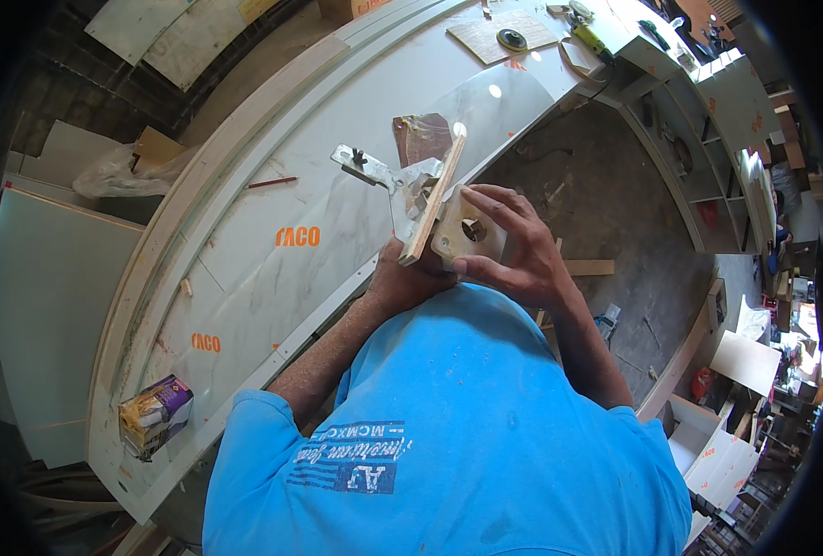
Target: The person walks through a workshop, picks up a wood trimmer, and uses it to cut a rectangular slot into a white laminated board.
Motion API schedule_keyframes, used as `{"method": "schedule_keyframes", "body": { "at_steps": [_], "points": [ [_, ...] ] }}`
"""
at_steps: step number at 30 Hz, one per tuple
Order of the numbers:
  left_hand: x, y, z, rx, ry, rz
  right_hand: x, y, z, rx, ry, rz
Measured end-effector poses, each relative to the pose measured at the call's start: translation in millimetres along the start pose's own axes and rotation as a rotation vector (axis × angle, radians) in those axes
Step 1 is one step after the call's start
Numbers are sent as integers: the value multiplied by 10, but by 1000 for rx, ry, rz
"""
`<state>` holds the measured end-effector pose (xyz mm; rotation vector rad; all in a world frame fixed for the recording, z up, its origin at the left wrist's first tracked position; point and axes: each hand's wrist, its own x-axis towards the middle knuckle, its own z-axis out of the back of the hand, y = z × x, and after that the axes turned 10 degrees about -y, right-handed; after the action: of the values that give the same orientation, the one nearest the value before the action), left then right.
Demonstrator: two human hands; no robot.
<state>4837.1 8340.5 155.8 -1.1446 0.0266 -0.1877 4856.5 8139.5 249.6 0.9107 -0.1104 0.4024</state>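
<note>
Held up before my chest is a metal guide bracket (392,176) with a black wing screw, a narrow wooden strip (441,193), and a pale translucent plate (450,243) with a round hole. They appear joined as one tool. My left hand (410,280) is closed around its lower end, with the fingers partly hidden behind the strip. My right hand (521,243) spans the plate, thumb at the lower edge and fingers at the upper edge. Beyond the bracket, a brown flat piece (419,135) lies on the marble-patterned panel (245,278).
A pencil (272,182) and a purple-and-yellow container (156,415) rest on the panel. At the far end are a thin wooden board (476,39) with a round disc (512,39) and a green power tool (591,39). Open shelving (708,139) stands on the right.
</note>
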Motion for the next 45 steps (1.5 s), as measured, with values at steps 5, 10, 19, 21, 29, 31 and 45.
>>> {"method": "schedule_keyframes", "body": {
  "at_steps": [5, 10, 19, 21, 29, 31, 45],
  "points": [
    [-46, 144, -101, -48, -21, -32, -30, 71, 52, -1, 30, -3],
    [-81, 329, -256, -197, 2, 2, -103, 165, 29, -7, 4, -16],
    [-129, 300, -245, -105, 23, 15, -140, 92, 7, 19, 30, -37],
    [-135, 201, -200, -136, 7, -4, -151, 68, -1, 9, 33, -39],
    [-82, -54, -16, -130, -45, 22, -52, 18, 48, 40, 132, -5],
    [-70, -70, 15, -73, -44, 9, -69, -59, -5, 86, 90, -36],
    [-21, -130, 94, 60, 97, 122, -82, -85, -195, 220, 6, -223]
  ]
}}
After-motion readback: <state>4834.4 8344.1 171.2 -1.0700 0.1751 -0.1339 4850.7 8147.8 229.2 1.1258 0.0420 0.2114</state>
